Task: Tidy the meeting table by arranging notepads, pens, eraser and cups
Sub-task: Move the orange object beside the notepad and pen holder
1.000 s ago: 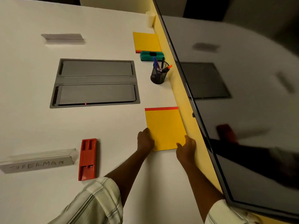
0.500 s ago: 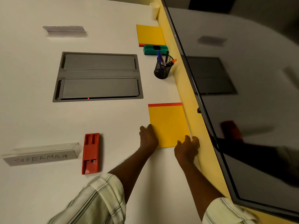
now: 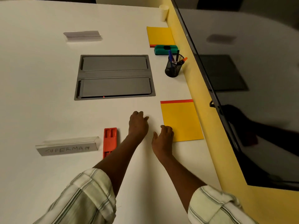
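Observation:
A yellow notepad (image 3: 182, 121) with a red top strip lies flat by the table's right edge. My right hand (image 3: 163, 137) rests just left of its lower corner, fingers spread, holding nothing. My left hand (image 3: 138, 123) hovers further left over bare table, empty, fingers loosely curled. A second yellow notepad (image 3: 160, 36) lies farther back. Right in front of it sits a green eraser (image 3: 165, 49). A black mesh cup (image 3: 174, 66) holds several pens. White paper cups (image 3: 163, 12) stand stacked at the far edge.
A red pen tray (image 3: 110, 141) lies left of my left arm, beside a clear nameplate (image 3: 68, 147) reading SUPERMAN. A grey cable hatch (image 3: 114, 76) is set into the table's middle. Another nameplate (image 3: 82, 36) stands far back. A dark screen (image 3: 242, 86) on a yellow wall borders the right.
Both hands have let go of the near yellow notepad and drawn left, off it. The notepad stays flat by the right edge.

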`<state>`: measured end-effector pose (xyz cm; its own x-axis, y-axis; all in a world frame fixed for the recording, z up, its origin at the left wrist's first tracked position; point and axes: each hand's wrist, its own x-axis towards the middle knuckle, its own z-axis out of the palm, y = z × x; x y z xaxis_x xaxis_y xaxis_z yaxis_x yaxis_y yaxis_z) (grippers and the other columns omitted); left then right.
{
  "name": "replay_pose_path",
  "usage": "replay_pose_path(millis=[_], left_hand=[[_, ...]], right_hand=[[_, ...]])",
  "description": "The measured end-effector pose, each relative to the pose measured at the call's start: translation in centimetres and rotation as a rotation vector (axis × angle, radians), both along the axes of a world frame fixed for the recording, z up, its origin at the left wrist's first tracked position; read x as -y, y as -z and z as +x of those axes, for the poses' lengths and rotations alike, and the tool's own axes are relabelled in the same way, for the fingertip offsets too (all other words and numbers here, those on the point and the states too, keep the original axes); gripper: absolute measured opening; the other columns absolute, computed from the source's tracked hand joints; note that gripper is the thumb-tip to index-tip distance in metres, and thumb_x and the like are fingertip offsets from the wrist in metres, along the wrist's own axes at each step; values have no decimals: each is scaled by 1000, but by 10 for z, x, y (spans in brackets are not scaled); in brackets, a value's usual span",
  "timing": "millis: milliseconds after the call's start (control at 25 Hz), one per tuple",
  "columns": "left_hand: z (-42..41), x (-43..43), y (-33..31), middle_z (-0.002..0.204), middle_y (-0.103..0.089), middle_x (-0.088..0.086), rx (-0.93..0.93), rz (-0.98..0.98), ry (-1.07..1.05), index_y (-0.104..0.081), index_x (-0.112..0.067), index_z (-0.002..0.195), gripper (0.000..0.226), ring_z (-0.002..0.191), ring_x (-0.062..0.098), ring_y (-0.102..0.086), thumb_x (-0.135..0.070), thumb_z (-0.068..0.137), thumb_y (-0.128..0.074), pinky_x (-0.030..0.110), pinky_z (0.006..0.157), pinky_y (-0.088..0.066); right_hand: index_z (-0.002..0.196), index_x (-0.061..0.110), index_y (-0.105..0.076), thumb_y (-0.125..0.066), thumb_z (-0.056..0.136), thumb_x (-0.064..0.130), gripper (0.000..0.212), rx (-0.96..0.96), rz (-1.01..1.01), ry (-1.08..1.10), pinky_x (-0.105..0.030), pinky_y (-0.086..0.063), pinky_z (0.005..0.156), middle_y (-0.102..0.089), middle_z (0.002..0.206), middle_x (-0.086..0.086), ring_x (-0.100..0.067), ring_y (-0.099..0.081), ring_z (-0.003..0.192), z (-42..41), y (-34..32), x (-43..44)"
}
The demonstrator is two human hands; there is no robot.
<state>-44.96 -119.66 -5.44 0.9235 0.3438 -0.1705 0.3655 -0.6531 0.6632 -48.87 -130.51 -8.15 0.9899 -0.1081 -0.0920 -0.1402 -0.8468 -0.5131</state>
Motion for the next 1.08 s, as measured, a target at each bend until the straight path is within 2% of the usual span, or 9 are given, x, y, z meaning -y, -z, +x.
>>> replay_pose_path(millis=[200,440,680,760,880,1080], left_hand=[[0,-48,-7,130,-52,20,25,40,-44,-50,0,131,41,122,33,-47,-22,97,-50,39,100,-40],[-9,-92,2,133,-50,21,-53,64,-70,-47,0,133,45,125,34,-45,-28,97,-47,39,102,-37],[-4,-123,18,135,-49,20,-101,49,-111,-45,-2,135,50,128,33,-43,-35,97,-46,40,105,-35],[-2,-127,23,137,-48,19,-117,34,-116,-44,-4,137,52,130,33,-41,-37,97,-45,42,106,-34],[4,-129,29,136,-48,19,-110,20,-127,-45,-4,136,51,129,33,-41,-37,97,-46,42,106,-34],[27,-130,30,133,-51,21,-28,26,-140,-48,-1,133,47,126,35,-43,-32,98,-44,41,105,-33]], right_hand=[[136,8,-42,-51,97,30,46,-28,14,-120,-33,-38,100,-45,133,-12,-25,-40,121,-4,-5,-44],[137,6,-33,-52,94,40,58,-181,92,-274,-37,-40,98,-43,131,-14,-30,-44,119,-15,-10,-96],[135,7,-32,-57,81,59,79,-255,-35,-352,-41,-46,89,-47,125,-15,-32,-47,112,-28,-8,-133],[135,8,-32,-59,78,58,80,-269,-57,-332,-41,-48,89,-46,125,-14,-31,-47,113,-28,-9,-140],[135,6,-31,-64,78,48,77,-299,-28,-331,-41,-49,92,-46,128,-14,-31,-49,114,-22,-10,-146],[127,2,-41,-69,79,35,65,-306,38,-368,-35,-48,89,-52,124,-16,-31,-55,111,23,-23,-135]])
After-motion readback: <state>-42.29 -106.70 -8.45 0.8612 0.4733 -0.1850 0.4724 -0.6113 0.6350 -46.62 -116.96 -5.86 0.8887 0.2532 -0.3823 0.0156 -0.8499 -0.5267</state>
